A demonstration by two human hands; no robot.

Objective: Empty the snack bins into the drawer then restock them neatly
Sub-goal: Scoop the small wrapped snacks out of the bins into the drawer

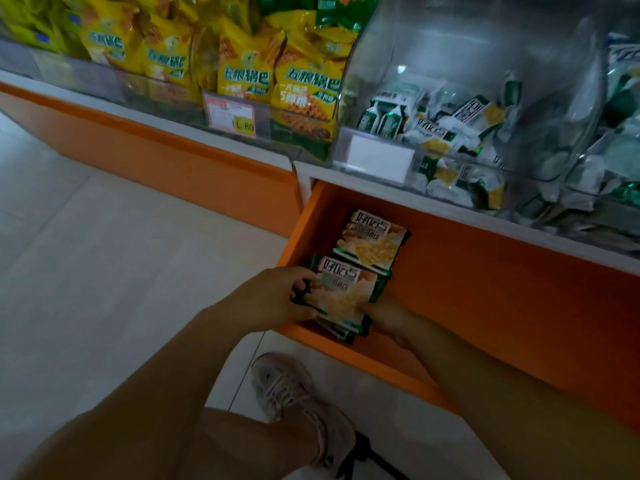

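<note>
The orange drawer [502, 289] stands pulled open, and both hands reach into its near left corner. There they hold a stack of corn-snack packets [341, 297] between them. The left hand [277, 299] curls its fingers round the stack's left edge. The right hand [388, 318] grips the right edge, its fingers mostly hidden under the packets. Only the top face and a few edges below it show, so the number in the stack cannot be counted. Just behind the stack, further into the drawer, lies a second packet [372, 244] of the same print, face up, making two faces visible in all. Directly above the drawer sits a clear bin [485, 64] with a curved transparent front. It is partly filled with loose white-and-green packets [429, 133], too jumbled to count. One blank label holder [379, 159] hangs on its front lip. Above and left of the drawer, yellow snack bags [242, 74] stand crowded in a row behind a clear rail that carries one price tag [239, 116]. Below the drawer's front wall, one pale shoe [294, 386] rests on the tiled floor [104, 237].
</note>
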